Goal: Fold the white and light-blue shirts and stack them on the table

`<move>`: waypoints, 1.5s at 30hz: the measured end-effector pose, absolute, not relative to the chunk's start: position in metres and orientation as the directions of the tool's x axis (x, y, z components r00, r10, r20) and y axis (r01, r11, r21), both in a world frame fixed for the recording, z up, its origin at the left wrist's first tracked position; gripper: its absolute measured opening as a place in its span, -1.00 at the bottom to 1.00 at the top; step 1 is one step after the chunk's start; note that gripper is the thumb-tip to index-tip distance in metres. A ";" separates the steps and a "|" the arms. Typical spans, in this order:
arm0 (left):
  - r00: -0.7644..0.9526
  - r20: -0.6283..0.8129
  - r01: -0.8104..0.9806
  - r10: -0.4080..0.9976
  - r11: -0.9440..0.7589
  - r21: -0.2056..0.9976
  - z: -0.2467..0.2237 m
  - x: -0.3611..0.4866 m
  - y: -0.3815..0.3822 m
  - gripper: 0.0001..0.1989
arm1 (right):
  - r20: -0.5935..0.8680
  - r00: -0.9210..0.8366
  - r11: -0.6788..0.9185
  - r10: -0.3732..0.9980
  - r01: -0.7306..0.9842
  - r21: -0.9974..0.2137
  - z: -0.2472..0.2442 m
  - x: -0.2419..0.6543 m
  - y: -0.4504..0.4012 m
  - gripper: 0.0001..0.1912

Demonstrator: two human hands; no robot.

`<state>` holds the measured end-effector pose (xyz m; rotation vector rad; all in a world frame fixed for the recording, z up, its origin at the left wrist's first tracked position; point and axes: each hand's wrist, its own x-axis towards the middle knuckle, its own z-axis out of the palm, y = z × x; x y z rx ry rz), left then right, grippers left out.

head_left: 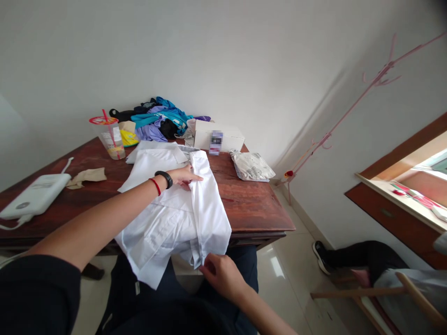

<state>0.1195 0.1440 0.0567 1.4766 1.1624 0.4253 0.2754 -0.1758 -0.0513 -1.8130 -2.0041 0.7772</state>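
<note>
A white shirt [167,209] lies partly folded on the wooden table [254,204], its lower part hanging over the front edge toward my lap. My left hand [185,177], with a black band and a red cord at the wrist, grips a long fold along the shirt's right side; the thumb lies on top and some fingers are hidden by cloth. Down at the hanging hem, my right hand [223,274] is closed in a pinch on the lower corner of the same fold.
Behind the shirt are a pile of clothes [160,118], a white box [200,135] and a plastic cup [113,142] with a straw. A power bank [38,195] lies left, a packaged cloth bundle [251,166] right. A pink coat rack [349,107] and a seated person [370,260] are further right.
</note>
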 end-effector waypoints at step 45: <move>0.845 0.185 0.467 0.501 -0.861 0.201 -0.009 0.170 0.148 -0.46 | 0.086 -0.454 0.461 0.887 0.866 -0.193 0.012 0.320 -0.059 -0.33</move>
